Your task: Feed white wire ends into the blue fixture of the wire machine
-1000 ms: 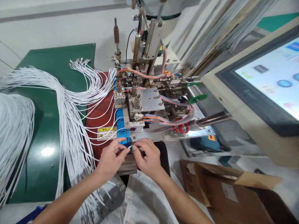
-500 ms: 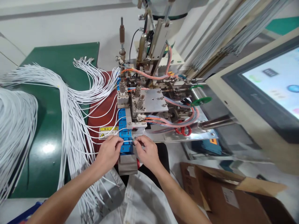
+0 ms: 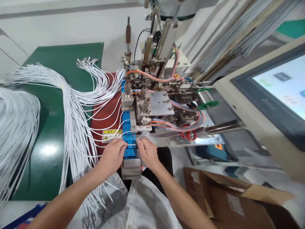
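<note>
A white cable (image 3: 131,145) lies across one of the blue clamp blocks (image 3: 129,125) along the machine's front. My left hand (image 3: 114,153) pinches this cable on the left side of the block. On the right side, my right hand (image 3: 147,152) closes its thumb and fingers at the cable's end; the tip is hidden by the fingers. Several other white cables run from the bundle (image 3: 69,105) into the blue blocks further up. Just below both hands is a grey metal cover (image 3: 131,169).
The metal machine (image 3: 156,106) with hoses stands ahead. A screen (image 3: 283,79) juts in from the right, above a cardboard box (image 3: 228,200). Coiled white cables (image 3: 17,133) lie on the green table (image 3: 51,159) at left. A yellow warning label (image 3: 111,135) sits beside the blocks.
The view has shifted slightly, so the scene sits a little further right. My right hand's fingers have drawn closer together at the cable end; my left hand keeps its pinch.
</note>
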`<state>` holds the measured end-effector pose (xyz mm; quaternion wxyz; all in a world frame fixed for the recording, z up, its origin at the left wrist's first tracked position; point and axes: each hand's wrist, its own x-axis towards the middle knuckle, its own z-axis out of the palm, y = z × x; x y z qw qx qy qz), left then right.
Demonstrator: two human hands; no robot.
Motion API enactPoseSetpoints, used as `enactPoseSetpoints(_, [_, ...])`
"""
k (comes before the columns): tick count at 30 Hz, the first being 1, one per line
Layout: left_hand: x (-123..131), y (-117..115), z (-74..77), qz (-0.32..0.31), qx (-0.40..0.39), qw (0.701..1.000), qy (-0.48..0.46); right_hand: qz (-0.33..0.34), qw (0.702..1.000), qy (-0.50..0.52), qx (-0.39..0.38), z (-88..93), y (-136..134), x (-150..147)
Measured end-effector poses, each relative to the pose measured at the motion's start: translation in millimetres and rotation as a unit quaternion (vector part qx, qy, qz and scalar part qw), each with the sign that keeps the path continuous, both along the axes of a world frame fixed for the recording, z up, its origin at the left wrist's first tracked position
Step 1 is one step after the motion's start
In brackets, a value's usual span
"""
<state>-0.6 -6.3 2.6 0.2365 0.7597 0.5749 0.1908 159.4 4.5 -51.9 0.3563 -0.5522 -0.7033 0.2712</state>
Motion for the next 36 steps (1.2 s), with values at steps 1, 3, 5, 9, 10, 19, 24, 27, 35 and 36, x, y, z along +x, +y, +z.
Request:
enactPoseSetpoints(1, [0, -1, -0.1, 0.0, 0.003, 1.0, 0.006, -0.013, 1.0, 0.016, -0.009, -2.1, -1, -2])
enactPoseSetpoints(3, [0, -1, -0.7, -0.002, 0.02, 1.0, 0.024, -0.03, 0.999, 0.034, -0.025, -4.8, -3, -5])
enactPoseSetpoints(5, [-1, -2, -2.0, -0.018, 0.059, 0.996, 0.057, -0.035, 0.998, 0.035, -0.031, -5.5, -4, -5])
enactPoseSetpoints(9, [-5, -3, -6.3, -0.062, 0.125, 0.985, 0.104, -0.053, 0.995, 0.055, -0.06, -5.3, -2, 1])
enactPoseSetpoints(10, [-7, -4, -6.5, -0.068, 0.129, 0.984, 0.106, -0.071, 0.992, 0.076, -0.07, -5.3, -2, 3])
enactPoseSetpoints(19, [-38, -50, 29.3, -0.275, -0.05, 0.938, 0.203, -0.151, 0.953, 0.253, -0.069, 3.3, -8, 21])
enactPoseSetpoints(24, [-36, -50, 38.0, -0.274, -0.074, 0.941, 0.182, -0.137, 0.951, 0.267, -0.075, 10.5, -13, 20])
enactPoseSetpoints(27, [-25, -36, 34.5, -0.171, -0.044, 0.984, 0.022, -0.089, 0.956, 0.273, -0.064, 17.9, -22, 16])
enactPoseSetpoints(35, [-7, -20, 20.0, -0.023, 0.009, 0.996, -0.083, -0.014, 0.962, 0.273, -0.024, 38.9, -33, 6])
enactPoseSetpoints(36, [-5, -20, 19.8, -0.025, 0.006, 0.996, -0.086, -0.02, 0.965, 0.261, -0.02, 40.8, -31, 5])
